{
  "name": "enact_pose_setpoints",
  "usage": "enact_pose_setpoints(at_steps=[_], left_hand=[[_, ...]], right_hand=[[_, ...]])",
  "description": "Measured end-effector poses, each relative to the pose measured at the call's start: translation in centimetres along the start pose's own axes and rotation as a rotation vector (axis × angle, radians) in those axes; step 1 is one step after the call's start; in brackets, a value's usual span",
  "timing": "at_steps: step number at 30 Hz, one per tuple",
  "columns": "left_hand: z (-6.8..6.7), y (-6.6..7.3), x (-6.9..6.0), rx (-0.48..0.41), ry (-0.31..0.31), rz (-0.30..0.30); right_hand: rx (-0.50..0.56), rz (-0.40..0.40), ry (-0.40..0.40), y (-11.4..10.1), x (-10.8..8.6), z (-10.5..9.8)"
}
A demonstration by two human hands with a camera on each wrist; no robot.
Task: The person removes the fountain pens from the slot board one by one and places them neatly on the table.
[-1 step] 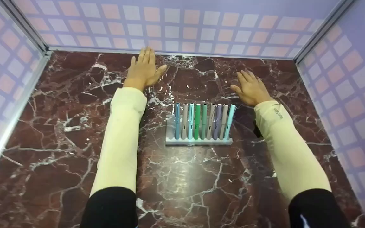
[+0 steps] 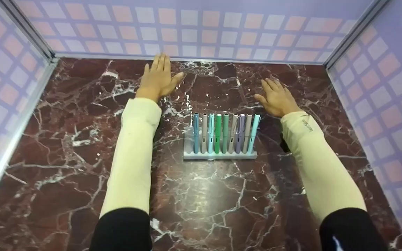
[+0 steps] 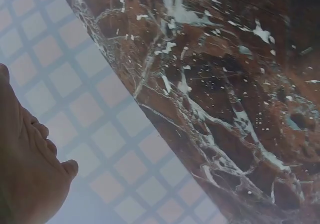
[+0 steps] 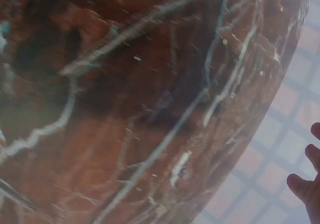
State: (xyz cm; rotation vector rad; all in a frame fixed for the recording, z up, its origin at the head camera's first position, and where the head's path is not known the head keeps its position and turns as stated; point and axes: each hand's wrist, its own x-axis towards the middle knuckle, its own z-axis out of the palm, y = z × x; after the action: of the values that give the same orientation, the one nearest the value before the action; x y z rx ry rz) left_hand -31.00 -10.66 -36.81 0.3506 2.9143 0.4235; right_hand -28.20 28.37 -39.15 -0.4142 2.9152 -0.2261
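A clear stand [image 2: 220,156] sits mid-table, bearing a row of several capped pens. From left to right they include a blue pen [image 2: 196,134], a bright green pen [image 2: 218,134], a purple pen [image 2: 240,134] and a light turquoise pen [image 2: 254,134] that leans right. Behind the stand to the left, my left hand [image 2: 157,78] is spread with straight fingers, its fingertips near the back wall. My right hand [image 2: 277,97] lies behind and right of the stand, fingers extended. Neither holds anything. At the edges of the wrist views, the left hand [image 3: 30,169] and right hand [image 4: 310,184] show only partly.
Dark red marble with white veins covers the table [image 2: 65,167]. Checkered panels enclose it: a back wall [image 2: 201,31], a left wall [image 2: 2,76] and a right wall [image 2: 382,76]. A small black item [image 2: 284,143] shows beside the right forearm.
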Motion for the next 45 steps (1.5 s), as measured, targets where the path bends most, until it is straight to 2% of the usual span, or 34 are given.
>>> enact_pose_setpoints(at_steps=[3, 6, 9, 12, 15, 18, 20, 22, 24, 27, 30, 33, 37, 41, 45], left_hand=[[0.6, -0.3, -0.3, -0.050, 0.013, 0.023], [2.2, -0.7, -1.1, -0.242, 0.039, 0.056], [4.2, -0.7, -2.2, -0.559, 0.049, 0.052], [6.2, -0.6, -3.2, -0.935, 0.057, 0.053], [8.1, -0.8, -4.3, -1.262, 0.075, 0.097], [10.3, -0.9, -5.2, -1.546, 0.108, 0.143], [11.8, -1.1, -5.6, -1.661, 0.138, 0.166], [13.0, -1.2, -5.8, -1.710, 0.150, 0.180], [14.0, -1.3, -5.8, -1.707, 0.153, 0.192], [14.8, -1.2, -5.6, -1.672, 0.149, 0.227], [14.9, -1.2, -5.4, -1.624, 0.151, 0.259], [15.5, -1.5, -6.1, -1.555, 0.160, 0.268], [15.7, -1.3, -6.5, -1.460, 0.166, 0.277], [15.6, -0.6, -6.3, -1.372, 0.184, 0.275], [15.7, -0.5, -6.2, -1.307, 0.192, 0.262]], right_hand=[[0.046, -0.012, 0.010, -0.3, 0.0, 0.9], [0.166, -0.023, 0.049, -0.7, -0.5, 2.8], [0.336, 0.000, 0.150, -0.8, -1.7, 4.4], [0.488, 0.056, 0.282, -0.7, -3.2, 5.4], [0.664, 0.125, 0.385, -1.2, -4.9, 6.4], [0.949, 0.169, 0.458, -2.0, -6.8, 8.0], [1.179, 0.183, 0.500, -2.8, -7.9, 9.3], [1.384, 0.194, 0.556, -3.7, -8.8, 10.7], [1.530, 0.201, 0.613, -4.7, -9.2, 11.9], [1.636, 0.210, 0.658, -5.9, -9.3, 13.3], [1.686, 0.198, 0.673, -6.7, -8.8, 14.1], [1.668, 0.194, 0.651, -7.2, -8.6, 14.9], [1.576, 0.189, 0.643, -7.2, -8.4, 15.0], [1.494, 0.182, 0.640, -6.8, -8.0, 14.6], [1.434, 0.194, 0.625, -6.8, -7.9, 14.8]])
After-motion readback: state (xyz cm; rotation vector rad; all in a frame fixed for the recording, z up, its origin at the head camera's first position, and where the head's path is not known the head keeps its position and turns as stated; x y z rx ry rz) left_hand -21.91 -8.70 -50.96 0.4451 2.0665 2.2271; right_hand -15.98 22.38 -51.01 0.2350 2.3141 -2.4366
